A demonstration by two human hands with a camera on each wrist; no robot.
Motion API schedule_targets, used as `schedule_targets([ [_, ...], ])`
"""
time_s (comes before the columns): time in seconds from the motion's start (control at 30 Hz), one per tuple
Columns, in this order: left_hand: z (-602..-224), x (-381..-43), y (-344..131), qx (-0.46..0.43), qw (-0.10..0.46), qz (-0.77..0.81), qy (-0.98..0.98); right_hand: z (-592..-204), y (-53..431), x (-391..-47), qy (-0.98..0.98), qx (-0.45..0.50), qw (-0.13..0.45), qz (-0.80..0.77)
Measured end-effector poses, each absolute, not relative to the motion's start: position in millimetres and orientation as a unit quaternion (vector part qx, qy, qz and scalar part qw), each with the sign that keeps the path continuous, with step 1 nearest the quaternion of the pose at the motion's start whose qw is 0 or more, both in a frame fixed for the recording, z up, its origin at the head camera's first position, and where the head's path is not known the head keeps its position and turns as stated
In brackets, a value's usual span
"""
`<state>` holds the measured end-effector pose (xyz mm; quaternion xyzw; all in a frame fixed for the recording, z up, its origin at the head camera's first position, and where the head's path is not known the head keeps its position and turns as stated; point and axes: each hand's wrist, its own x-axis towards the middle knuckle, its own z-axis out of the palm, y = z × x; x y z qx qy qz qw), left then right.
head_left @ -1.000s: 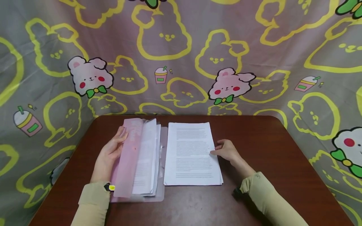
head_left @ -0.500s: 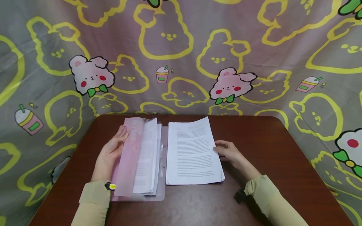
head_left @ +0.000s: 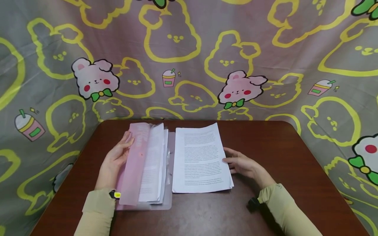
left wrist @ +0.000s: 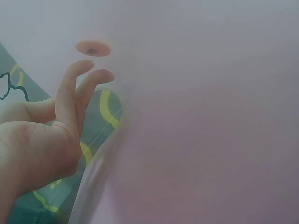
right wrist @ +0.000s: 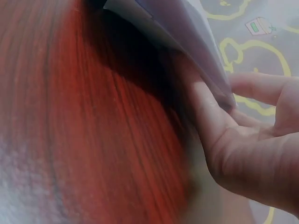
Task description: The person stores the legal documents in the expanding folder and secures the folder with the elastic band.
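A pink translucent folder (head_left: 136, 170) stands partly opened on the left, with printed sheets (head_left: 151, 177) inside. My left hand (head_left: 117, 154) holds its raised cover by the left edge; in the left wrist view the cover (left wrist: 196, 140) fills most of the picture. To the right of the folder lies a stack of printed paper (head_left: 199, 160), its right side lifted and bowed. My right hand (head_left: 243, 165) grips that right edge, thumb on top. In the right wrist view, fingers of the right hand (right wrist: 247, 144) reach under the lifted sheets (right wrist: 187, 32).
Both things lie on a dark reddish-brown wooden table (head_left: 280, 150) with rounded far corners. A grey-pink cloth (head_left: 189, 78) with cartoon rabbits hangs behind and at both sides. Dark wrist gear (head_left: 253, 205) sits below the right sleeve.
The right edge of the paper stack has risen off the table. My right hand has slid its fingers under that edge and shifted slightly right. My left hand and the folder stay put.
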<state>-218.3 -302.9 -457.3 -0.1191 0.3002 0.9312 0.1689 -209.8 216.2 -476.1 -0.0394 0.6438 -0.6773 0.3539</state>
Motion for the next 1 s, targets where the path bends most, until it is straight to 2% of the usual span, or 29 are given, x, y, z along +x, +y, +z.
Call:
schedule_targets([
  [0.73,-452,-218,-310,-0.089,0.171,0.930,0.313,-465,236,-203,0.582,-0.084,0.343,-0.733],
  [1.0,-453,-216,-310,-0.092,0.177,0.933,0.300,-467,239,-198,0.553,-0.107,0.361,-0.744],
])
